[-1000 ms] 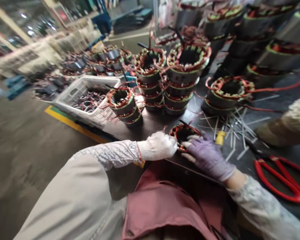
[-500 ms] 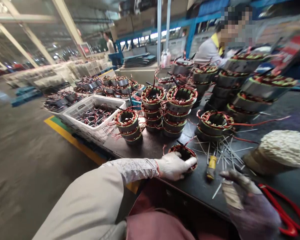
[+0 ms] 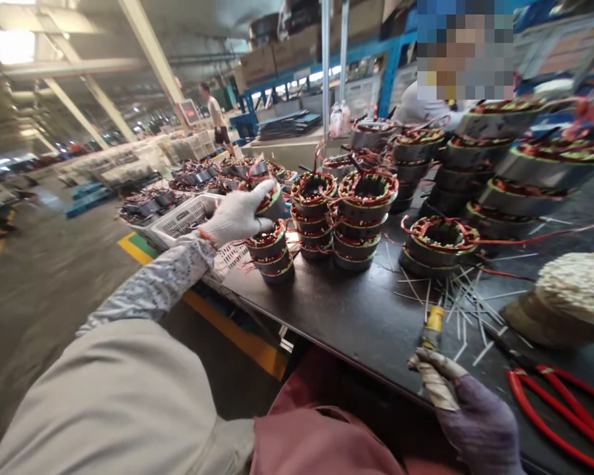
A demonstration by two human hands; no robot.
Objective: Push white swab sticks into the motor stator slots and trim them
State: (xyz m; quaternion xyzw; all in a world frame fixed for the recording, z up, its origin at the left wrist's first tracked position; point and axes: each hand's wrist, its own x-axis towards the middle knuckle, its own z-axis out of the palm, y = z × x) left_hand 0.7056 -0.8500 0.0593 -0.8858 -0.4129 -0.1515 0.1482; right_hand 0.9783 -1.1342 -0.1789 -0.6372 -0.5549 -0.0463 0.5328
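My left hand, in a white knit glove, is closed on a wire-wound motor stator. It holds the stator at the top of a short stack of stators near the table's left edge; I cannot tell if it rests there. My right hand, in a purple and grey glove with wrapped fingers, is over the front edge of the table. Its fingertips are pressed together; what they hold, if anything, is hidden. Just beyond those fingertips lies a yellow-handled screwdriver.
Thin white sticks lie scattered beside a low stator. Red-handled cutters and a tied bundle of white pieces are at right. More stator stacks stand behind. A white crate is left. A co-worker sits opposite.
My left hand has lifted the stator from the table front and carried it up and left to the short stack. My right hand has moved slightly left, close to the screwdriver.
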